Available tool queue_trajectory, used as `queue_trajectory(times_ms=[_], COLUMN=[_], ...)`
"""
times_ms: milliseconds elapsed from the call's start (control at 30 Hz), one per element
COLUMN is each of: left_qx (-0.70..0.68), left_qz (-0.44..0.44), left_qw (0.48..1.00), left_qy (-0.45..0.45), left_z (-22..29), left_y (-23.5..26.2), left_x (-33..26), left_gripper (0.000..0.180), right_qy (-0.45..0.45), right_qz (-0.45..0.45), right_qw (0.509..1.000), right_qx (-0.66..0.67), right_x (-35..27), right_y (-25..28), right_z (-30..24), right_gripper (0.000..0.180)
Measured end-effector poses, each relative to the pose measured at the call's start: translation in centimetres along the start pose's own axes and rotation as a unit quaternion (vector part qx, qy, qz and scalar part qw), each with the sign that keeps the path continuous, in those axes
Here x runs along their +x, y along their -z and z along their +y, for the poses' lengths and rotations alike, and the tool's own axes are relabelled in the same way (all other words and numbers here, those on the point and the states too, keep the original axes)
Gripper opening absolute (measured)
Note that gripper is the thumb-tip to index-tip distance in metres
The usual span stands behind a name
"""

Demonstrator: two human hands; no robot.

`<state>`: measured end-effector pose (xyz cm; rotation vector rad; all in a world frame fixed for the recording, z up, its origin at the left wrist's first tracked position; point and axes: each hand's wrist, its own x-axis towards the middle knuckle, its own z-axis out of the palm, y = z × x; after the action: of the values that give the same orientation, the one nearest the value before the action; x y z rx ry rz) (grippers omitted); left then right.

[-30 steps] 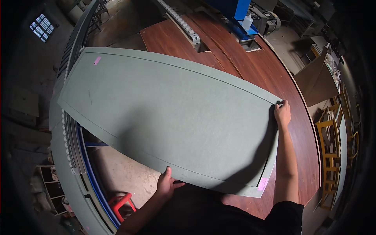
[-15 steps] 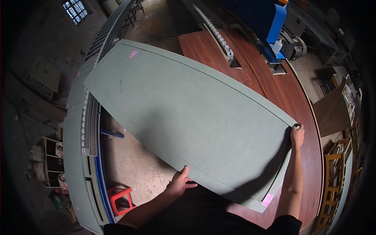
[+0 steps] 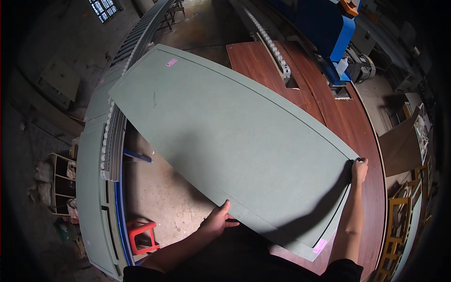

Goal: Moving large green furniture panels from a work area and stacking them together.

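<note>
A reddish-brown table [image 3: 347, 122] with a wood-like top fills the right side, its long outer edge bent by the wide view, and a pale, stained concrete floor [image 3: 167, 197] shows between it and the long roller stand on the left. The room is dim toward its edges, with a barred window [image 3: 103, 8] at the upper left, an open shelf [image 3: 64, 194] at the lower left, a blue machine [image 3: 343, 40] beyond the table and yellow racks [image 3: 399, 202] at the right. One big grey-green board [image 3: 244, 136] slants across the gap, its far left end over the rollers at the left and its right part over the table, with dark shadows across its face. Two pink stickers are on it, one near the far left corner [image 3: 172, 62] and one near the close right corner. Two rows of white wheels show, one at the left [image 3: 109, 136] and one by the table; there is one red stool [image 3: 141, 227] and one white bottle [image 3: 342, 65]. The right hand [image 3: 360, 170] grips the board's right corner; the left hand [image 3: 217, 220] holds its near long edge, thumb on top, some fingers hidden.
</note>
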<state>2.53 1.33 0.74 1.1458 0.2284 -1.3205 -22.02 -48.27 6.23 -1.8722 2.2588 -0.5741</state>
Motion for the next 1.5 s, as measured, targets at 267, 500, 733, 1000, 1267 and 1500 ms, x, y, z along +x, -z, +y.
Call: queue_trajectory(times_ms=[267,500,733,1000,1267,1500], left_qx=[0.011,0.012,0.003,0.014,0.021,0.022], left_qz=[0.007,0.005,0.017,0.010,0.021,0.030], left_qw=[1.000,1.000,1.000,0.999,0.999,0.999], left_qy=[-0.012,-0.014,-0.023,-0.028,-0.040,-0.034], left_z=[0.4,0.2,-0.5,-0.6,-0.2,-0.7], left_y=[-0.3,-0.2,0.1,-0.4,-0.6,-0.5], left_x=[-0.3,-0.2,-0.1,0.2,-0.5,0.2], left_gripper=[0.055,0.058,0.058,0.070,0.058,0.057], right_qy=[0.006,-0.034,0.003,0.133,0.238,0.273], right_qz=[-0.010,0.001,0.019,-0.011,0.048,0.026], right_qw=[1.000,0.999,0.999,0.988,0.967,0.962], right_qx=[0.025,0.031,0.043,0.077,0.073,0.003], right_x=[0.9,1.2,0.5,2.2,-1.3,-2.7], right_y=[-0.7,-0.9,-1.0,-1.5,-0.3,2.0], right_z=[0.1,0.0,1.1,7.1,3.7,5.7], right_gripper=[0.037,0.038,0.039,0.040,0.034,0.020])
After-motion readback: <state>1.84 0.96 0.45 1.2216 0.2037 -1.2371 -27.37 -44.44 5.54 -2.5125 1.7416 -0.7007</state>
